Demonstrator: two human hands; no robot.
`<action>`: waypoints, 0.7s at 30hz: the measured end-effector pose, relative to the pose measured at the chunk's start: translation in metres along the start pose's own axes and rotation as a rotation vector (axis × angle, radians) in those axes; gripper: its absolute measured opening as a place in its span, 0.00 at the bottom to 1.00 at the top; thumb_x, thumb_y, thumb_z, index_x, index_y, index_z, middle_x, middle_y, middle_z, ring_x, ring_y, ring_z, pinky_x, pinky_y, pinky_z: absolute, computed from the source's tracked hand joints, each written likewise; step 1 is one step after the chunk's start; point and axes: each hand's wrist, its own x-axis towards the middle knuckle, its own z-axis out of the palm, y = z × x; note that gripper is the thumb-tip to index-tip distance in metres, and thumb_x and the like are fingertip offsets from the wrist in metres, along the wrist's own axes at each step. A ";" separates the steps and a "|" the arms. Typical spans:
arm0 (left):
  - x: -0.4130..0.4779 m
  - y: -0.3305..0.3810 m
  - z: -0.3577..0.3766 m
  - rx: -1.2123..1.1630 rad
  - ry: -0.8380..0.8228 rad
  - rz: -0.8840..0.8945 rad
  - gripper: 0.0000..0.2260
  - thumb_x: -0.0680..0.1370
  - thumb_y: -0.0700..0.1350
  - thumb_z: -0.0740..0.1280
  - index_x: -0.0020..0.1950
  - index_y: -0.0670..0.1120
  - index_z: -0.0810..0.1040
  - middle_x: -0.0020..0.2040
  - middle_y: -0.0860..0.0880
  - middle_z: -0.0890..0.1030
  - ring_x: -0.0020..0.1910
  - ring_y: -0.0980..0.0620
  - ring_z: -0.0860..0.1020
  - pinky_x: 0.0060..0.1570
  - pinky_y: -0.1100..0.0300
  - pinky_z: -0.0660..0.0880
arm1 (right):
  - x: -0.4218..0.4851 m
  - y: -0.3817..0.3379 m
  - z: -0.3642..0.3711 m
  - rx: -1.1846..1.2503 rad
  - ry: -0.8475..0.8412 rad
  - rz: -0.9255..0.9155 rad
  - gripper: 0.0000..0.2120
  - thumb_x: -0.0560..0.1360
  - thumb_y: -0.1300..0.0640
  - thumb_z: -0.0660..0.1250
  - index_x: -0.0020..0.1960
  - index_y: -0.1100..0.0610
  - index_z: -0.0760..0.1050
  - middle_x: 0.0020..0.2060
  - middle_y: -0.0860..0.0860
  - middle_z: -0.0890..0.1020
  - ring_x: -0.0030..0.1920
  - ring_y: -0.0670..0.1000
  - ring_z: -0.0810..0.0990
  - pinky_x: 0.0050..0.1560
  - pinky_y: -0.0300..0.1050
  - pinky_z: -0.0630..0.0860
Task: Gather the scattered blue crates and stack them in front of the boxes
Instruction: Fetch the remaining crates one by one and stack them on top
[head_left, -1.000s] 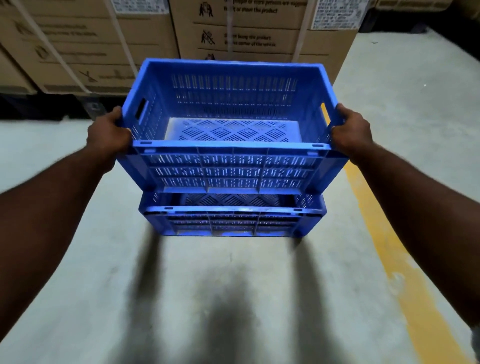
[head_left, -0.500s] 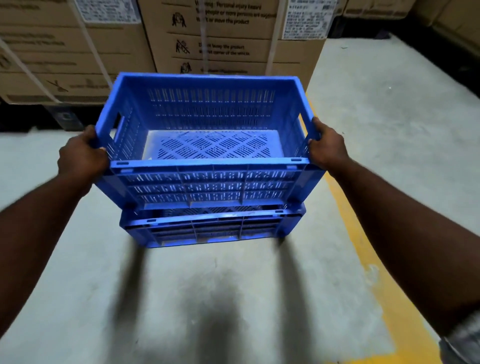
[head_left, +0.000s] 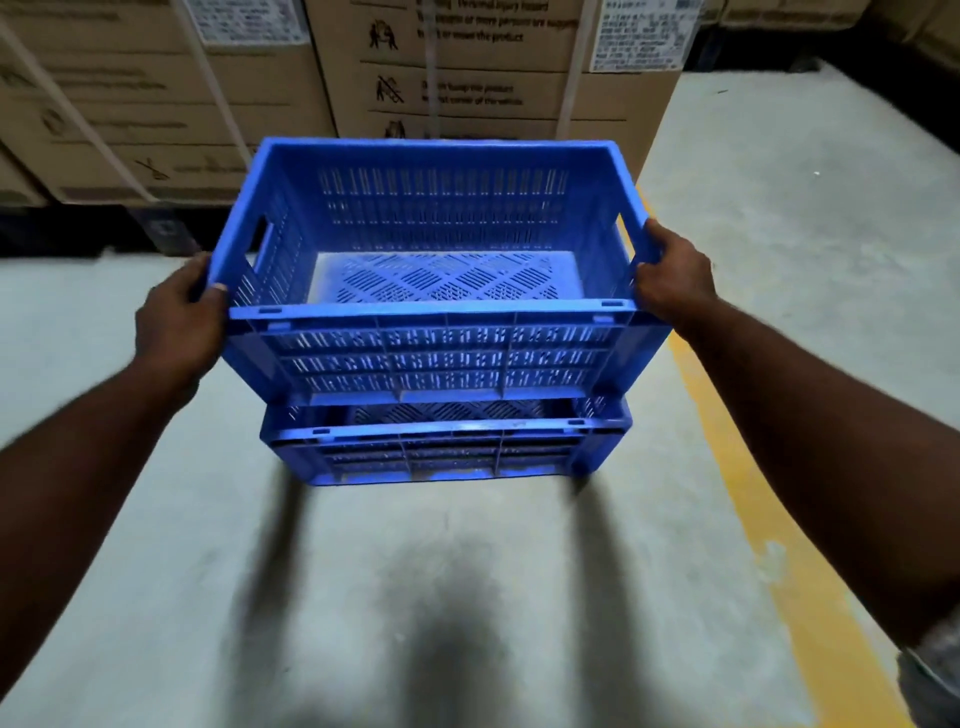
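Note:
I hold an empty blue slotted crate (head_left: 441, 343) by its two short ends. My left hand (head_left: 179, 325) grips the left rim and my right hand (head_left: 675, 278) grips the right rim. Directly under it a second blue crate (head_left: 447, 452) stands on the concrete floor; the upper crate's base sits at the lower one's rim, and I cannot tell whether it rests fully in it. Both crates stand just in front of the large cardboard boxes (head_left: 467, 73).
The cardboard boxes with white labels and straps form a wall at the back, on dark pallets (head_left: 78, 231). A yellow floor line (head_left: 753, 493) runs along the right of the crates. Bare concrete floor (head_left: 805, 208) lies to the right and in front.
The held crate has come down onto the lower crate, closing the gap between them. My view has shifted slightly, and both hands keep their grip on the rims.

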 end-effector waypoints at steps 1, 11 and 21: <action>0.000 0.001 -0.002 0.002 0.019 -0.006 0.22 0.73 0.50 0.59 0.67 0.58 0.74 0.59 0.50 0.82 0.57 0.47 0.79 0.60 0.48 0.75 | -0.001 0.001 0.000 0.011 -0.005 0.003 0.31 0.75 0.62 0.62 0.76 0.49 0.63 0.70 0.55 0.73 0.68 0.57 0.72 0.67 0.46 0.68; 0.024 0.014 -0.014 0.104 -0.005 -0.059 0.23 0.73 0.49 0.59 0.68 0.58 0.73 0.62 0.47 0.80 0.58 0.43 0.80 0.59 0.46 0.77 | -0.036 0.003 0.010 -0.038 0.050 -0.019 0.27 0.74 0.65 0.59 0.72 0.52 0.66 0.63 0.60 0.77 0.61 0.62 0.76 0.52 0.45 0.71; -0.034 0.009 -0.006 0.226 -0.054 0.038 0.14 0.77 0.43 0.56 0.59 0.52 0.74 0.54 0.41 0.80 0.52 0.37 0.76 0.51 0.47 0.74 | 0.004 0.005 -0.009 -0.049 -0.020 -0.043 0.31 0.73 0.63 0.61 0.75 0.50 0.64 0.70 0.55 0.72 0.70 0.57 0.70 0.69 0.46 0.65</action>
